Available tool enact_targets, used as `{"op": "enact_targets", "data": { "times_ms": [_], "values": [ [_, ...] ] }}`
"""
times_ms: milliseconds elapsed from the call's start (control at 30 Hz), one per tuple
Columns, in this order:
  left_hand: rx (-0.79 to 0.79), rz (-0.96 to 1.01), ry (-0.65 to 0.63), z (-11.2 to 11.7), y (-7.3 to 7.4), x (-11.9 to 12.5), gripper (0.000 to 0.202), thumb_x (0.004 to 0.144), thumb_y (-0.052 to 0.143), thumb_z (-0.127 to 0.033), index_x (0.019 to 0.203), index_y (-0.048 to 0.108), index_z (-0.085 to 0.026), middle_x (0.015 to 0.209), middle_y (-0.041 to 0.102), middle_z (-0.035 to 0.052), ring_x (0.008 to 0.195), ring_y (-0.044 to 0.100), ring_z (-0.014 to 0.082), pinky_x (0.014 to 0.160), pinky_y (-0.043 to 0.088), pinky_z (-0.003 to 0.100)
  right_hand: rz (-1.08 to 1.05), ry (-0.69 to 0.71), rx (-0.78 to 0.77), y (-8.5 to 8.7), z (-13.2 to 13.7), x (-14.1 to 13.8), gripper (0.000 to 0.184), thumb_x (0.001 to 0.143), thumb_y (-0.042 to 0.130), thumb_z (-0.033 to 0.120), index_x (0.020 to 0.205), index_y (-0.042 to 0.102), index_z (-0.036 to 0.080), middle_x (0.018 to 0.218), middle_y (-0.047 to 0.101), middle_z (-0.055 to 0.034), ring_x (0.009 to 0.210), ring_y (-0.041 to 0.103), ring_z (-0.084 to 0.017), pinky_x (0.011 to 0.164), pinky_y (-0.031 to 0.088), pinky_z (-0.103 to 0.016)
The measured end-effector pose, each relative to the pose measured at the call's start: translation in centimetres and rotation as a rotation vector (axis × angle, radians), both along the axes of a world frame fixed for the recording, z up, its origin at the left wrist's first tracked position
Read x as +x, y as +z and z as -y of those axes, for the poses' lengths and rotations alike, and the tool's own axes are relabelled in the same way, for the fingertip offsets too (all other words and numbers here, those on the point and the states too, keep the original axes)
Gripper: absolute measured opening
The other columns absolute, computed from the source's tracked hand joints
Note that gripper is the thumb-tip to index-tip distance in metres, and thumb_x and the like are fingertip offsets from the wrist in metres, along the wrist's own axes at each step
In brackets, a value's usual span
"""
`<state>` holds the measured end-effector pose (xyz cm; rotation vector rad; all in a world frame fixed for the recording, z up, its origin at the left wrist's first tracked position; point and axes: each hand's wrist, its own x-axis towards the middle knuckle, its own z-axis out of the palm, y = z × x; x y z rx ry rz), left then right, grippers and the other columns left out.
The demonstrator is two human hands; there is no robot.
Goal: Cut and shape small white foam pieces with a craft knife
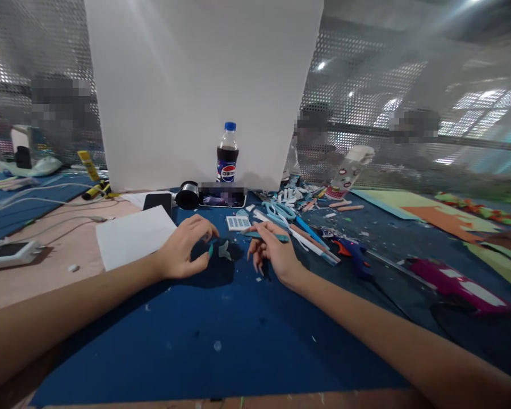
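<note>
My right hand (276, 253) grips a slim teal pen-shaped tool (266, 235), held almost level over the blue mat (196, 341). Whether its tip is a blade or a point is too small to tell. Across from it, my left hand (185, 247) hovers low with curved fingers, its thumb apart from the index finger. A small teal piece (210, 250) shows at the thumb tip; whether it is stuck there or lies behind is unclear. Between the hands lies a small pale cut scrap (225, 250). Just beyond is a white card with printed rows (237, 222).
A cola bottle (228, 156) and a propped phone (222, 196) stand behind. Right of my hands lie light-blue scissors (281, 211), scraps, a blue glue gun (353, 253) and a magenta glue gun (460, 284). White paper (136, 236) lies left.
</note>
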<state>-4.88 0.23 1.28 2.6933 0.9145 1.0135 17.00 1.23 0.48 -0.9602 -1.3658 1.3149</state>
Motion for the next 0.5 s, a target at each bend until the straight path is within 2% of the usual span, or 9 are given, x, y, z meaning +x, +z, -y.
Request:
{"op": "enact_targets", "data": {
  "times_ms": [133, 300, 500],
  "values": [
    [0.006, -0.057, 0.000, 0.3, 0.2, 0.0, 0.009, 0.065, 0.042, -0.021, 0.071, 0.036, -0.020, 0.088, 0.060, 0.0069, 0.083, 0.048, 0.0233, 0.074, 0.040, 0.040, 0.015, -0.037, 0.014, -0.1, -0.7, -0.8, 0.029, 0.078, 0.054, 0.043, 0.068, 0.041, 0.019, 0.045, 0.054, 0.0048, 0.029, 0.047, -0.009, 0.027, 0.035, -0.017],
    [0.026, -0.040, -0.005, 0.3, 0.2, -0.1, 0.005, 0.066, 0.041, -0.020, 0.071, 0.040, -0.018, 0.084, 0.061, 0.0075, 0.080, 0.048, 0.0226, 0.071, 0.040, 0.039, 0.098, 0.127, 0.035, -0.5, -1.2, -0.4, 0.032, 0.080, 0.051, 0.046, 0.065, 0.040, 0.019, 0.040, 0.052, 0.0061, 0.022, 0.040, -0.007, 0.021, 0.026, -0.014],
    [0.070, -0.017, -0.050, 0.1, -0.1, -0.1, 0.005, 0.064, 0.041, -0.019, 0.069, 0.039, -0.019, 0.086, 0.063, 0.0077, 0.079, 0.048, 0.0222, 0.070, 0.040, 0.039, 0.150, 0.172, 0.058, -0.6, -1.4, -0.1, 0.033, 0.080, 0.051, 0.046, 0.065, 0.039, 0.020, 0.043, 0.053, 0.0059, 0.024, 0.041, -0.005, 0.023, 0.030, -0.014]
  ]
}}
